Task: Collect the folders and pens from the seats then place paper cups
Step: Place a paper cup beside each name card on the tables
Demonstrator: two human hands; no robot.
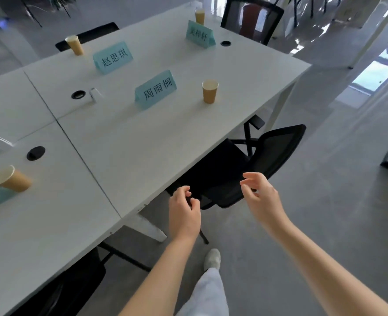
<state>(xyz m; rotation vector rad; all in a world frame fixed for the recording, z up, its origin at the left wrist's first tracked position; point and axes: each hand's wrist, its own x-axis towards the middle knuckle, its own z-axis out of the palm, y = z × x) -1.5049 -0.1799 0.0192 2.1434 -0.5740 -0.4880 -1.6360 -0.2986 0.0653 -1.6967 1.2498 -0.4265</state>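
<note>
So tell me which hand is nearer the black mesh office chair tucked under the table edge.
Right. The right hand hovers over the black mesh office chair, overlapping its backrest in view. The left hand hangs beside the white table edge, short of it.

Office meeting room, laid out for a seated gathering. Long white table [142,142] assembled from adjoining desk sections, with round black cable grommets [35,153] set into the top. Teal name placards [155,89] printed with Chinese characters, one per place, each paired with a brown paper cup [209,91]; further cups [75,44] along the far edge and at the near left [9,178]. Black mesh-backed office chairs [277,147] tucked under the table edges, another [252,18] at the far end. Smooth grey floor [325,190], white table legs and a bright glazed area at the right edge, blurred at the frame margins.
</note>
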